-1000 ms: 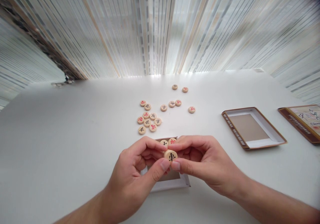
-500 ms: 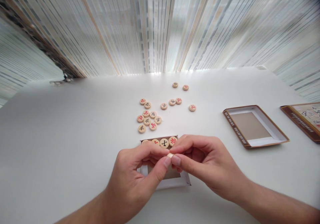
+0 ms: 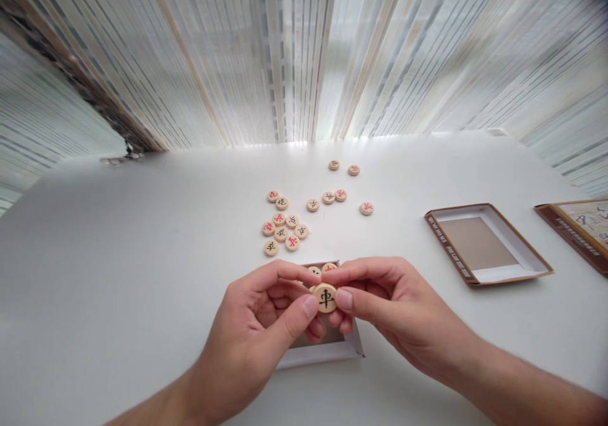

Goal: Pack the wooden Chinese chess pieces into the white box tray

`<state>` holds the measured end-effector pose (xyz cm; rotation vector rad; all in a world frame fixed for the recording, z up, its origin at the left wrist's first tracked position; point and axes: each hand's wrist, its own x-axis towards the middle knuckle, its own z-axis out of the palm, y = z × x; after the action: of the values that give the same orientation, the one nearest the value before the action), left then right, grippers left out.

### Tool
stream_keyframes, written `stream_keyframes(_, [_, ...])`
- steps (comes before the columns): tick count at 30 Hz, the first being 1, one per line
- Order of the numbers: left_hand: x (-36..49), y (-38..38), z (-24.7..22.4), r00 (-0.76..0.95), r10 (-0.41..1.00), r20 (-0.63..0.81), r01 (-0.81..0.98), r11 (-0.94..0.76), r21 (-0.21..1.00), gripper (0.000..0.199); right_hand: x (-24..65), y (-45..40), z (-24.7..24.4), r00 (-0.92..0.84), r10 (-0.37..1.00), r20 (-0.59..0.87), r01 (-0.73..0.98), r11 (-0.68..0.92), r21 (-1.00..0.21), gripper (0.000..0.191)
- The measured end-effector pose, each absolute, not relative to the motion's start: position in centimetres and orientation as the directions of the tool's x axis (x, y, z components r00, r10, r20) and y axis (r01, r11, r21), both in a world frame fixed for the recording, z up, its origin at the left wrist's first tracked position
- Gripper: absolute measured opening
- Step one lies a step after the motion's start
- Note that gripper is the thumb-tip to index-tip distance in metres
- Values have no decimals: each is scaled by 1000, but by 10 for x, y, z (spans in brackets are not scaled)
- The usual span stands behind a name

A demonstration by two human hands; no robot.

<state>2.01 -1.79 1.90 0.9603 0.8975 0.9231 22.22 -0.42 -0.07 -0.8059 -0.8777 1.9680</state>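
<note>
Between my two hands a round wooden Chinese chess piece [image 3: 326, 298] with a black character is held face up towards me. My left hand [image 3: 263, 325] pinches it from the left with thumb and fingers. From the right, my right hand [image 3: 387, 306] grips it with thumb and forefinger. Below the hands lies an open cardboard box [image 3: 323, 354], partly hidden by them. A few pieces inside it show at its far end, among them a red-marked piece [image 3: 329, 270]; the rest is covered by my fingers.
Several loose chess pieces with red or black characters, such as a black-marked piece [image 3: 271, 247], lie beyond the box on the white table [image 3: 142, 274]. To the right is an open box lid [image 3: 430, 223], and a printed box part [image 3: 577, 236] at the edge. Striped curtains [image 3: 304, 52] hang behind.
The piece in my hands has turned from edge-on to showing its black character. My fingers now hide more of the row in the box. The view has shifted slightly.
</note>
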Motion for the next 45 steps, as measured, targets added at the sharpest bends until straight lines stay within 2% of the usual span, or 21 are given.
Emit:
stream_keyframes(4, [20, -16, 20, 349, 913, -209, -271, 312, 911, 17, 224, -5, 0, -472, 854, -220, -398, -429, -811, 27])
stream_keyframes(12, [21, -18, 18, 331, 907, -261, -273, 356, 894, 17, 222, -5, 2, -490, 841, -228, -401, -451, -797, 32])
stream_keyframes(17, [24, -20, 16, 299, 923, -244, -233, 319, 919, 28, 220, -5, 4, -480, 839, -256, -425, -477, -769, 35])
stream_keyframes(21, [23, -22, 12, 281, 945, -167, -151, 215, 965, 28, 221, -5, 3, -433, 849, -302, -394, -480, -784, 39])
stream_keyframes(24, [21, -24, 7, 275, 960, -45, -35, 57, 998, 23, 221, -6, 1, -410, 854, -319, -365, -475, -801, 39])
stream_keyframes(27, [19, -25, 4, 288, 956, 64, 74, -88, 993, 23, 221, -7, 2, -407, 846, -346, -365, -497, -787, 39])
stream_keyframes(30, [19, -27, 4, 302, 948, 101, 118, -142, 983, 22, 220, -7, 4, -429, 829, -358, -395, -529, -751, 37])
stream_keyframes(35, [20, -27, 7, 335, 940, 63, 73, -93, 993, 23, 220, -6, 7, -461, 820, -339, -415, -537, -734, 30])
stream_keyframes(42, [23, -23, 10, 295, 949, 108, -20, -107, 994, 28, 223, -5, 1, -486, 835, -257, -405, -476, -781, 19])
stream_keyframes(45, [23, -24, 9, 286, 956, 61, -89, -37, 995, 28, 224, -5, 1, -493, 828, -267, -401, -489, -775, 18])
